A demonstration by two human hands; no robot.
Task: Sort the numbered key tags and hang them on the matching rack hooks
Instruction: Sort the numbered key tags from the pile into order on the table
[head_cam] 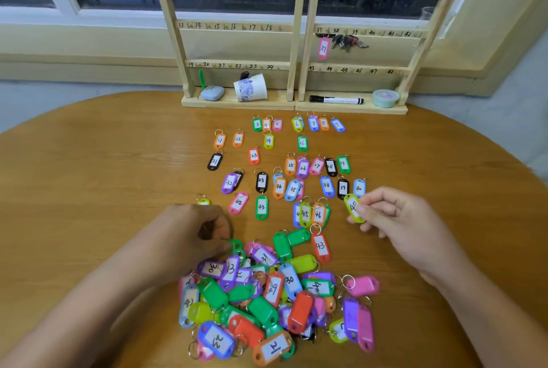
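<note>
A heap of coloured key tags [267, 296] lies on the round wooden table [89, 177] in front of me. Beyond it, sorted tags [290, 166] lie in numbered rows. My right hand [400, 219] pinches a yellow-green tag [352, 204] just above the table, to the right of tags 45 and 46. My left hand [192, 231] has its fingers curled at the heap's far left edge, touching a green tag [235, 244]; whether it grips it is hidden. Two wooden racks [296, 41] with numbered hooks stand at the back. A pink tag 37 [323, 48] hangs on the right rack.
A bunch of keys [347, 40] hangs by hook 38. On the rack bases sit a tipped paper cup [250, 88], a grey case [212, 92], a black marker [336, 99] and a small round tub [385, 97]. A window and a sill lie behind.
</note>
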